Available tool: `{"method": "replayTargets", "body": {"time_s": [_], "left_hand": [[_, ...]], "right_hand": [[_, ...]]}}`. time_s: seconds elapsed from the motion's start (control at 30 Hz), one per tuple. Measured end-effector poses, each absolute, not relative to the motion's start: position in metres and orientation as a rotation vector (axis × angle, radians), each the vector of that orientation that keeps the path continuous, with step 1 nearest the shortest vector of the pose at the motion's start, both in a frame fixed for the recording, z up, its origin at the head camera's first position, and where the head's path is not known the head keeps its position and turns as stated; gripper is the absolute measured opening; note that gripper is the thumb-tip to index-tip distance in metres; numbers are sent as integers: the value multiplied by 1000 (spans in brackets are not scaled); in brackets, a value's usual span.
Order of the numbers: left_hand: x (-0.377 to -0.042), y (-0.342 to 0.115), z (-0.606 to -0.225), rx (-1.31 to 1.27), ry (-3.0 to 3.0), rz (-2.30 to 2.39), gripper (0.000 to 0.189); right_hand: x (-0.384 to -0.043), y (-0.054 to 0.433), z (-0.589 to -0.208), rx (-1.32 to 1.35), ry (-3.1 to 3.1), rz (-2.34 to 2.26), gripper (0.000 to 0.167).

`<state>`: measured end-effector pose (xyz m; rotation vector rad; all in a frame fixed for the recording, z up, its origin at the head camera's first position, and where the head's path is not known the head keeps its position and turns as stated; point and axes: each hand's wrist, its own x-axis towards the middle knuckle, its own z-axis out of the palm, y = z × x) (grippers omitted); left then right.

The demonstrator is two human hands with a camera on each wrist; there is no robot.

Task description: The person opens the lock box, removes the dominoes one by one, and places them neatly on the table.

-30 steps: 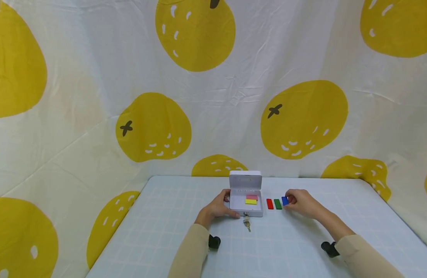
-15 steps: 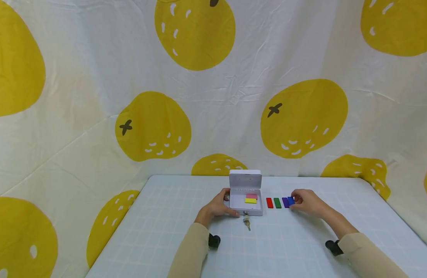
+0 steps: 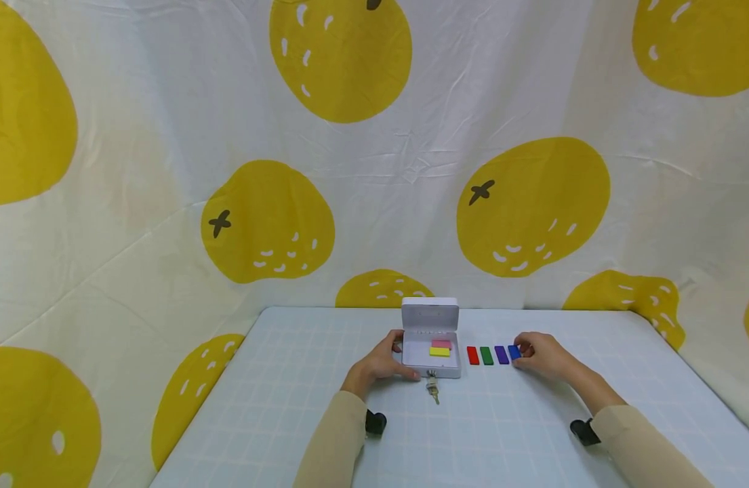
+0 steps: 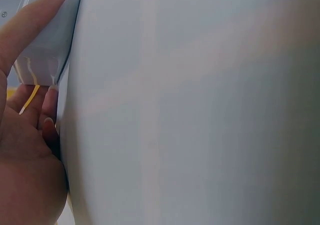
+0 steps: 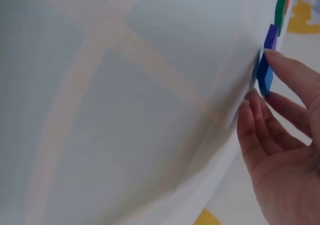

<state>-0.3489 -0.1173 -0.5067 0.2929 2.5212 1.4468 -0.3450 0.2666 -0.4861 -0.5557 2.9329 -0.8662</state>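
In the head view a white cash box [image 3: 417, 372] stands with its lid raised. A yellow block [image 3: 439, 352] and a pink block [image 3: 442, 344] lie inside it. My left hand [image 3: 383, 359] holds the box at its left side, thumb at the front corner and fingers along the side. My right hand [image 3: 541, 354] pinches a blue block [image 5: 265, 75] between thumb and finger at the row's right end. Left of it lie a purple block [image 3: 501, 354], a green block [image 3: 487, 356] and a red block [image 3: 473, 356], side by side.
Keys [image 3: 433, 390] hang from the lock at the box's front. The table [image 3: 459, 440] has a pale checked cover. Behind it hangs a white curtain [image 3: 386, 224] printed with large yellow fruit.
My right hand has moved a little to the right with the blue block, away from the purple block, which now shows fully. The left hand has stayed on the cash box.
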Motion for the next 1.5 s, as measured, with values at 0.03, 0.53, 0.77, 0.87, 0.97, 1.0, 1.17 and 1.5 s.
{"method": "replayTargets", "body": {"time_s": [0.03,0.53,0.77,0.87,0.97,1.0,1.17,1.5], "left_hand": [[-349,-117,-507,292,2520,1448,94],[-345,-117,-504,287,2513,1457,93],[-346,-117,-505,274,2534,1423,95],[-347,-117,-506,266,2537,1420,95],[-347,-117,-507,260,2538,1420,94],[-347,-117,-508,262,2541,1418,94],[-347,-117,-508,273,2532,1431,94],[-348,-118,-510,269,2540,1422,95]], "right_hand": [[-345,267,-487,-554,2936,-866,36],[-347,266,-487,-479,2919,-871,38],[-345,265,-485,-431,2901,-872,40],[-346,265,-485,-419,2899,-876,40],[-345,265,-484,-423,2897,-876,40],[-345,265,-484,-420,2897,-879,40],[-344,264,-482,-430,2893,-887,40],[-342,267,-484,-450,2898,-861,51]]}}
